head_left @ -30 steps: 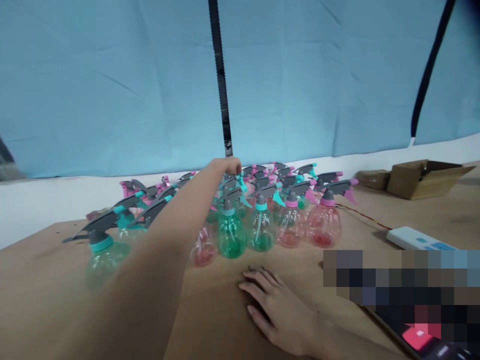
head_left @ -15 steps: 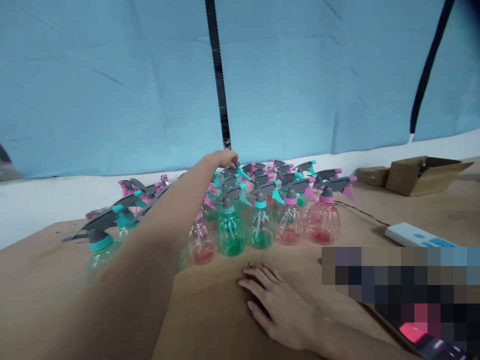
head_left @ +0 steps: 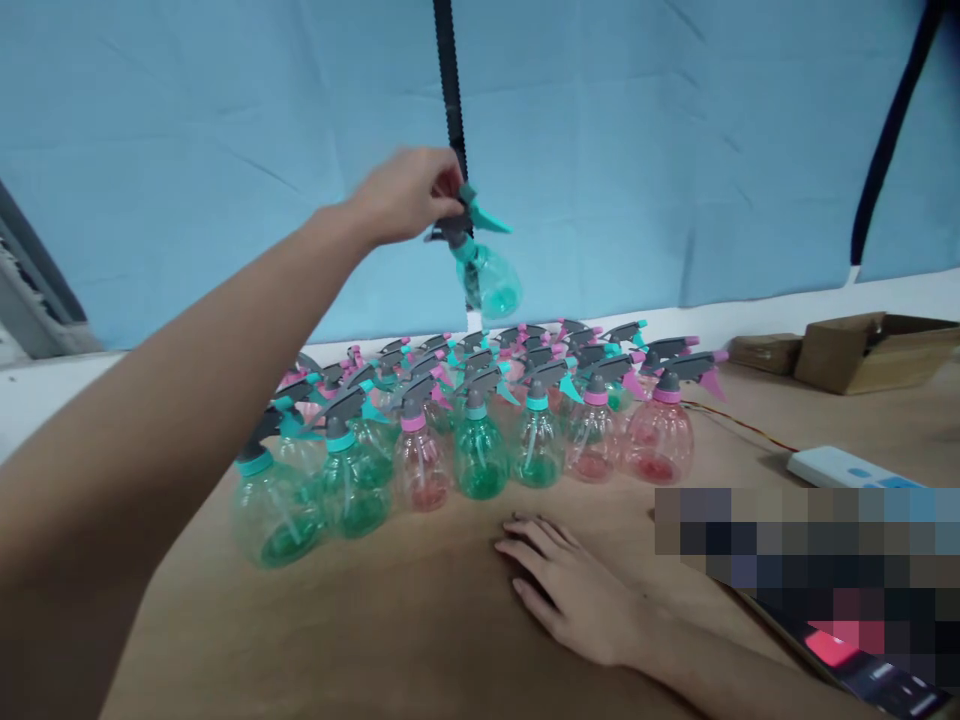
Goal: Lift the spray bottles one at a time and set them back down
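Observation:
My left hand (head_left: 424, 195) is closed on the grey spray head of a clear green spray bottle (head_left: 489, 280) with a teal trigger. That bottle hangs tilted in the air above the back of the group. Below it, several green and pink spray bottles with grey heads stand in rows, among them a green bottle (head_left: 481, 460) and a pink bottle (head_left: 660, 440) in the front row. My right hand (head_left: 574, 590) lies on the wooden table (head_left: 375, 620) in front of them, fingers stretched out and holding nothing.
An open cardboard box (head_left: 862, 355) sits at the back right beside a flat brown carton (head_left: 765, 353). A white power strip (head_left: 840, 467) with a thin wire lies on the right, near a dark phone-like device (head_left: 862, 670), partly blurred out. Behind hangs a blue sheet (head_left: 300, 150).
My left hand has lifted the green spray bottle up out of the back of the group. The right hand stays flat on the table. The view has shifted slightly left.

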Tool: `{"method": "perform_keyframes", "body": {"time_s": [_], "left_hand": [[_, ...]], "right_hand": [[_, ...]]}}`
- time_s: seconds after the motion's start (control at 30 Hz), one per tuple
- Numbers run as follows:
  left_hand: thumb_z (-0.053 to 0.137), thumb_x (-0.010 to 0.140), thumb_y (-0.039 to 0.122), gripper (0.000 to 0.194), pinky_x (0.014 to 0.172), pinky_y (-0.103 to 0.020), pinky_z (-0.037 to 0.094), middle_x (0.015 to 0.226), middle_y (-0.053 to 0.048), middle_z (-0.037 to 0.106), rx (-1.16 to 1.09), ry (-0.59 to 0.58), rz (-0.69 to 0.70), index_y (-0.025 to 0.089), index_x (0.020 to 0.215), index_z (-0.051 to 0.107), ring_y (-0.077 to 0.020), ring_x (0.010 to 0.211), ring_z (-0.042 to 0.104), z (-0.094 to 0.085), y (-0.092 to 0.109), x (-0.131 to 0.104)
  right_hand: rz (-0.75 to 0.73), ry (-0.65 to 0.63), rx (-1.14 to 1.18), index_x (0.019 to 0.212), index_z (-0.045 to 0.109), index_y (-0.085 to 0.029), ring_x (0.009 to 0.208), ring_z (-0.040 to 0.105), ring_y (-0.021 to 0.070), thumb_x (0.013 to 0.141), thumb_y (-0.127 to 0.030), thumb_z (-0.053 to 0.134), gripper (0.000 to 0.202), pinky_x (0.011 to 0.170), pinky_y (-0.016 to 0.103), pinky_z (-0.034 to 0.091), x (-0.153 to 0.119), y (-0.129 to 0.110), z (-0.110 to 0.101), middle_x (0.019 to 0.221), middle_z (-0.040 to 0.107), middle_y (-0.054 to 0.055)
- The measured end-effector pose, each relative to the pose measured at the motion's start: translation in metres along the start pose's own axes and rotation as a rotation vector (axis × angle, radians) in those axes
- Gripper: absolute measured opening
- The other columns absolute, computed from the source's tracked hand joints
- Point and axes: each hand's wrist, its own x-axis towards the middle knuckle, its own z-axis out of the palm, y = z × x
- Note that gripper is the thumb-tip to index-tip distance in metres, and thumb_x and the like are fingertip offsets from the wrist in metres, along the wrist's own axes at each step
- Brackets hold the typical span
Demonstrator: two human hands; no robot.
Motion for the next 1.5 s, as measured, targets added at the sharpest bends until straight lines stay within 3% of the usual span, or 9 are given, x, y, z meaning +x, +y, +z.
{"method": "perform_keyframes", "body": {"time_s": [0.13, 0.23, 0.37, 0.5, 0.63, 0.8, 1.1, 1.3, 1.5], "left_hand": [[0.057, 0.077, 0.029, 0.010, 0.077, -0.035, 0.042, 0.091, -0.002, 0.061, -0.188, 0.257, -0.009, 0.029, 0.087, 0.057, -0.0229, 0.090, 0.059, -0.040, 0.031, -0.050], [0.058, 0.077, 0.028, 0.008, 0.071, -0.034, 0.044, 0.083, -0.002, 0.061, -0.319, 0.239, -0.100, 0.025, 0.084, 0.054, -0.0215, 0.083, 0.061, -0.046, 0.055, -0.097], [0.055, 0.079, 0.027, 0.010, 0.065, -0.031, 0.044, 0.079, -0.003, 0.064, -0.488, 0.035, -0.266, 0.018, 0.085, 0.055, -0.0184, 0.075, 0.061, -0.022, 0.075, -0.157], [0.053, 0.079, 0.031, 0.013, 0.068, -0.030, 0.045, 0.081, -0.004, 0.063, -0.612, -0.137, -0.389, 0.019, 0.084, 0.054, -0.0188, 0.079, 0.060, 0.014, 0.069, -0.194], [0.052, 0.078, 0.033, 0.015, 0.065, -0.031, 0.045, 0.079, -0.004, 0.061, -0.695, -0.241, -0.476, 0.019, 0.080, 0.055, -0.0201, 0.079, 0.059, 0.038, 0.052, -0.208], [0.063, 0.070, 0.032, 0.011, 0.051, -0.027, 0.042, 0.073, -0.005, 0.061, -0.949, -0.142, -0.651, 0.021, 0.073, 0.061, -0.0197, 0.068, 0.057, 0.055, 0.045, -0.213], [0.075, 0.063, 0.029, 0.023, 0.062, -0.024, 0.046, 0.082, -0.002, 0.065, -1.656, 0.182, -1.071, 0.019, 0.083, 0.069, -0.0132, 0.069, 0.059, 0.102, 0.077, -0.222], [0.066, 0.071, 0.047, 0.047, 0.078, -0.035, 0.051, 0.108, -0.006, 0.062, -2.078, 0.313, -0.898, 0.024, 0.112, 0.060, -0.0208, 0.090, 0.060, 0.113, 0.090, -0.233], [0.063, 0.051, 0.074, 0.080, 0.076, -0.040, 0.048, 0.103, -0.011, 0.064, -2.055, 0.097, -0.839, 0.022, 0.111, 0.059, -0.0326, 0.105, 0.055, 0.122, 0.095, -0.247]], "right_hand": [[0.009, -0.019, -0.024, 0.127, 0.048, -0.013, 0.122, 0.040, 0.0243, 0.087, -0.022, 0.041, 0.041, 0.105, 0.043, 0.029, 0.000, -0.002, -0.001, 0.130, 0.049, 0.012], [0.097, 0.002, -0.045, 0.131, 0.041, -0.006, 0.122, 0.041, 0.0274, 0.087, -0.024, 0.041, 0.047, 0.104, 0.046, 0.031, 0.000, 0.000, 0.003, 0.132, 0.047, 0.016], [0.229, 0.061, -0.040, 0.128, 0.042, -0.005, 0.116, 0.047, 0.0304, 0.086, -0.023, 0.041, 0.047, 0.098, 0.049, 0.037, 0.000, 0.005, 0.008, 0.125, 0.052, 0.021], [0.239, 0.091, 0.053, 0.120, 0.047, -0.010, 0.110, 0.052, 0.0296, 0.081, -0.019, 0.046, 0.041, 0.095, 0.048, 0.038, -0.002, 0.010, 0.007, 0.118, 0.056, 0.018], [0.147, 0.086, 0.231, 0.133, 0.030, -0.017, 0.119, 0.044, 0.0255, 0.078, -0.015, 0.048, 0.058, 0.100, 0.045, 0.035, -0.003, 0.012, 0.005, 0.128, 0.049, 0.014], [0.091, 0.094, 0.303, 0.140, 0.013, -0.019, 0.129, 0.032, 0.0253, 0.080, -0.017, 0.048, 0.070, 0.105, 0.048, 0.029, -0.005, 0.015, 0.005, 0.142, 0.033, 0.014], [0.120, 0.099, 0.307, 0.125, 0.032, -0.018, 0.109, 0.051, 0.0256, 0.085, -0.019, 0.042, 0.042, 0.094, 0.045, 0.041, -0.005, 0.014, 0.002, 0.118, 0.054, 0.014], [0.149, 0.100, 0.300, 0.118, 0.036, -0.018, 0.102, 0.054, 0.0247, 0.086, -0.022, 0.041, 0.033, 0.090, 0.043, 0.043, -0.004, 0.015, 0.001, 0.110, 0.056, 0.013], [0.115, 0.086, 0.222, 0.129, 0.032, -0.018, 0.103, 0.053, 0.0262, 0.085, -0.023, 0.042, 0.045, 0.090, 0.046, 0.042, -0.004, 0.016, 0.003, 0.110, 0.057, 0.013]]}}
